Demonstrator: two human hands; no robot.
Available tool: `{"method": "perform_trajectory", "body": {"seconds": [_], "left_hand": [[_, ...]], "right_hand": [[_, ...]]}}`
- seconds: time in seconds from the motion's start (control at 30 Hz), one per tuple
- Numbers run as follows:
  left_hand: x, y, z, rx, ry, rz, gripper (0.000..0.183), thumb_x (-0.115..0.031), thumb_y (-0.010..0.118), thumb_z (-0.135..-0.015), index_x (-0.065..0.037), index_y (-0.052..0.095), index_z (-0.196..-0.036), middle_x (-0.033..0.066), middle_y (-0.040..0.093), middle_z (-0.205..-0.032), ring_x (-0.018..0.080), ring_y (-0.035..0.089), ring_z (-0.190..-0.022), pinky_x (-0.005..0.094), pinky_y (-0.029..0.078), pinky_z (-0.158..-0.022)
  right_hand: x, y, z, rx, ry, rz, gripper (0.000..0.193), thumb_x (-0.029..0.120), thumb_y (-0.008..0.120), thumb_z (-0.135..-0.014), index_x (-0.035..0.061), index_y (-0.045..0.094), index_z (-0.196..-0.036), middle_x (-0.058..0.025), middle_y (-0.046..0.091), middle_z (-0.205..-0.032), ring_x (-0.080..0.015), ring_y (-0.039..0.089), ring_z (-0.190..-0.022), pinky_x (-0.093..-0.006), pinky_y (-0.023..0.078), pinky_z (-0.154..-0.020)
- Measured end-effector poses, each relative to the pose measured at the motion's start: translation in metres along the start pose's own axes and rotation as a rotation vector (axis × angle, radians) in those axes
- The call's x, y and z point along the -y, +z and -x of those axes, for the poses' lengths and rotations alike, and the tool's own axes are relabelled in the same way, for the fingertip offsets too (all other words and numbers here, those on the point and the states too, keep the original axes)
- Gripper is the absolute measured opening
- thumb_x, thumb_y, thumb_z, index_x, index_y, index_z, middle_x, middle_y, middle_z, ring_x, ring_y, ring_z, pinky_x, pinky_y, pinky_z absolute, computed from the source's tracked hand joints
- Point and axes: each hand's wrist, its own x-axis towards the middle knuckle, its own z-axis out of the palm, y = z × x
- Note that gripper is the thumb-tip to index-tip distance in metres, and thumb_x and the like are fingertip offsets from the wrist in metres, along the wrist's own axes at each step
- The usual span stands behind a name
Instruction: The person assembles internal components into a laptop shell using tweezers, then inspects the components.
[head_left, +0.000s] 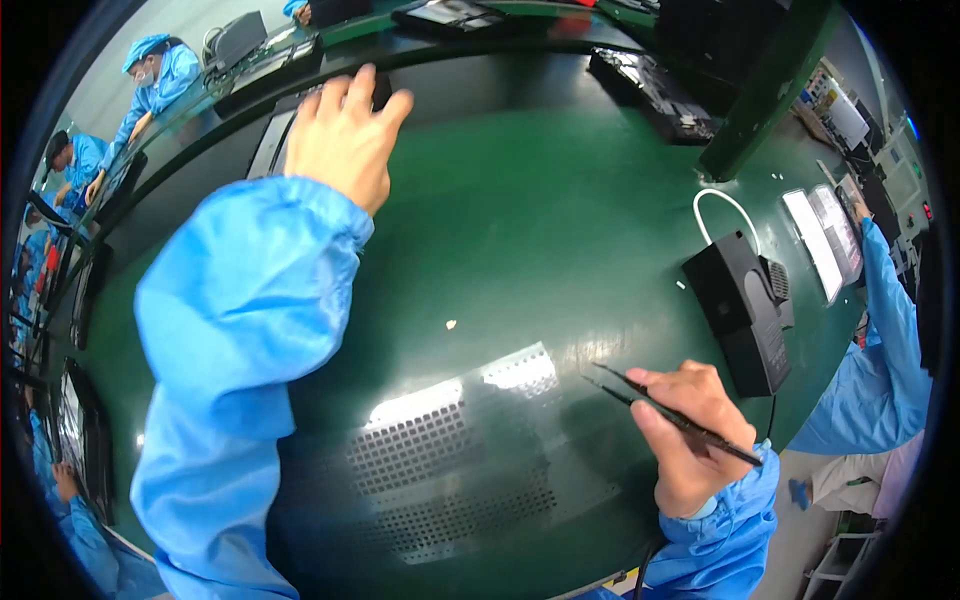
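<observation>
My left hand (345,140) reaches to the far left of the green table (480,230), its fingers spread. Beneath and beside it lies a dark flat piece with a pale panel (270,145), partly hidden by the hand and sleeve. At the near right, my right hand (695,430) grips black tweezers (690,425). The tweezer tips stand slightly apart, pointing left, with nothing visible between them. To their left on the table lie clear sheets with rows of small dark squares (415,440). A tiny pale scrap (451,324) sits near the middle.
A black box-shaped device (735,310) with a white cable stands at the right. Behind it rises a green post (770,90), near a black tray of parts (655,95). A co-worker's blue sleeve (880,350) shows at the right. Other people work along the line at left.
</observation>
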Motion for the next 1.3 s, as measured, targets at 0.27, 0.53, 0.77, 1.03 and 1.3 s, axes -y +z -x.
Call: {"method": "perform_trajectory", "body": {"seconds": [0.27, 0.53, 0.77, 1.03, 1.3], "left_hand": [[-0.01, -0.122, 0.026, 0.141, 0.15, 0.485, 0.045, 0.008, 0.043, -0.063, -0.003, 0.053, -0.105, 0.0212, 0.055, -0.097, 0.0336, 0.055, -0.086, 0.0351, 0.045, -0.076], [-0.041, -0.109, 0.127, 0.317, 0.231, 0.664, 0.034, -0.015, 0.064, -0.062, -0.008, 0.058, -0.094, 0.013, 0.053, -0.104, 0.0281, 0.053, -0.091, 0.0401, 0.043, -0.078], [-0.075, -0.079, 0.147, 0.262, 0.255, 0.689, 0.037, -0.022, 0.066, -0.062, -0.014, 0.058, -0.097, 0.0069, 0.049, -0.113, 0.024, 0.047, -0.103, 0.0451, 0.038, -0.087], [-0.085, -0.072, 0.146, 0.259, 0.212, 0.71, 0.031, -0.022, 0.063, -0.066, -0.016, 0.058, -0.096, 0.0069, 0.049, -0.113, 0.0238, 0.048, -0.102, 0.0455, 0.039, -0.085], [-0.084, -0.071, 0.143, 0.288, 0.202, 0.712, 0.029, -0.021, 0.062, -0.066, -0.017, 0.059, -0.095, 0.0072, 0.049, -0.112, 0.0239, 0.049, -0.099, 0.0454, 0.039, -0.085]], "right_hand": [[0.002, 0.0, 0.006, 0.043, 0.243, -0.079, 0.018, -0.008, 0.062, -0.063, -0.0049, 0.055, -0.079, -0.0161, 0.06, -0.076, -0.0212, 0.055, -0.067, -0.0314, 0.04, -0.064], [0.027, 0.017, -0.014, 0.162, 0.549, -0.325, 0.013, -0.004, 0.061, -0.068, -0.0052, 0.06, -0.081, -0.0112, 0.06, -0.079, -0.0159, 0.055, -0.071, -0.0237, 0.042, -0.064], [0.013, 0.056, 0.0, 0.098, 0.695, -0.495, 0.01, -0.002, 0.06, -0.071, -0.0051, 0.06, -0.081, -0.0074, 0.06, -0.073, -0.0097, 0.054, -0.066, -0.0209, 0.042, -0.061], [-0.001, 0.058, 0.007, 0.097, 0.721, -0.507, 0.011, -0.003, 0.058, -0.072, -0.0068, 0.058, -0.082, -0.0085, 0.061, -0.075, -0.0105, 0.055, -0.067, -0.0207, 0.042, -0.062], [-0.004, 0.059, 0.003, 0.105, 0.753, -0.525, 0.01, -0.004, 0.058, -0.072, -0.0067, 0.058, -0.081, -0.0101, 0.061, -0.077, -0.0115, 0.056, -0.069, -0.021, 0.043, -0.062]]}}
